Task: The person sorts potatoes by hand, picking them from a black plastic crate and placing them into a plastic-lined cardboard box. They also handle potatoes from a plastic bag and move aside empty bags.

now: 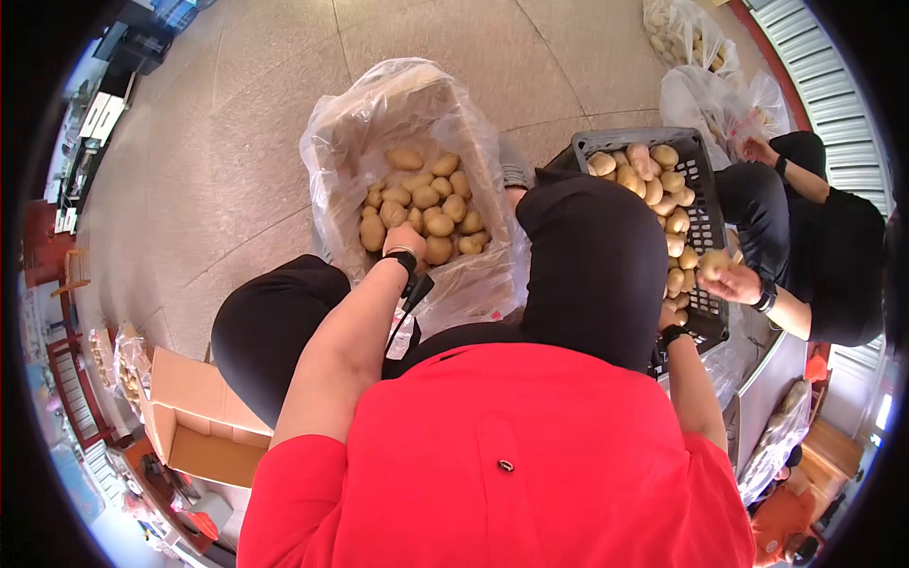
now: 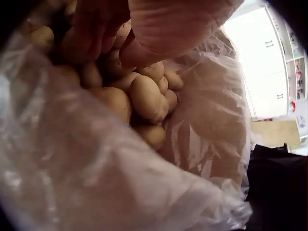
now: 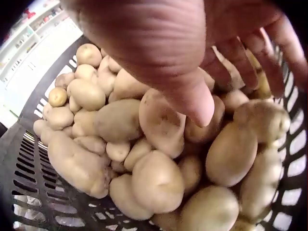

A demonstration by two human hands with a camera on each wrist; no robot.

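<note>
My left hand [image 1: 405, 241] is down in a box lined with clear plastic [image 1: 336, 142], among the potatoes [image 1: 440, 194] heaped in it. In the left wrist view its thumb and fingers [image 2: 98, 36] point down over the potatoes, with a gap between thumb and fingers. My right hand [image 1: 674, 317] reaches into the near end of a black slotted crate [image 1: 696, 142]. There, in the right wrist view, its spread fingers and thumb [image 3: 197, 103] hover close over large potatoes [image 3: 159, 180]. The head view mostly hides these fingertips.
On the right, another person's hand [image 1: 729, 282] holds a potato [image 1: 715, 263] over the crate. Plastic bags [image 1: 710, 99] lie beyond the crate. An open cardboard box [image 1: 204, 417] stands at the left. My knees flank the lined box.
</note>
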